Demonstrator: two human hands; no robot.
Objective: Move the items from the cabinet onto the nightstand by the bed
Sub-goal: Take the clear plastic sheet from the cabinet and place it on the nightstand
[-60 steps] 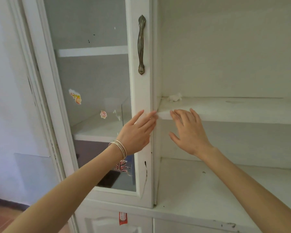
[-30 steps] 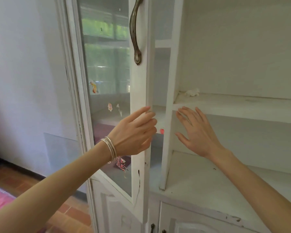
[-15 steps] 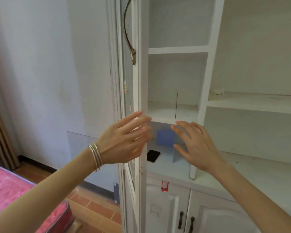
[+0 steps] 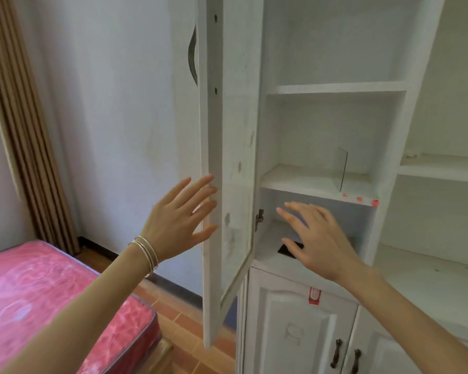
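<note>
Swinging wider than half a second ago, the door (image 4: 229, 157) now shows me its scuffed inner face; then I saw it edge-on. The view has shifted left and down: more of the pink bed (image 4: 38, 306) shows at lower left. The blue piece seen earlier in the lower compartment is now behind my right hand, so I cannot place it.

Left hand (image 4: 179, 220): released, fingers straight and fanned, holding nothing. Fingertips lie over the free edge of the door, apparently touching it; pressure cannot be judged. Thin bangles (image 4: 146, 252) sit at the wrist.

Right hand (image 4: 316, 238): released, palm down, fingers spread and straight, holding nothing. It has gone deeper than before and now reaches into the cabinet (image 4: 416, 76), into the lower open compartment under the shelf (image 4: 303, 182) with red marks (image 4: 374, 203) on its front edge.

Black flat item (image 4: 287, 252): lying on the compartment floor, partly covered by my right thumb and palm. Contact between hand and item: cannot tell.

Glass pane (image 4: 343, 168): upright on the shelf above, well clear of both hands.
</note>
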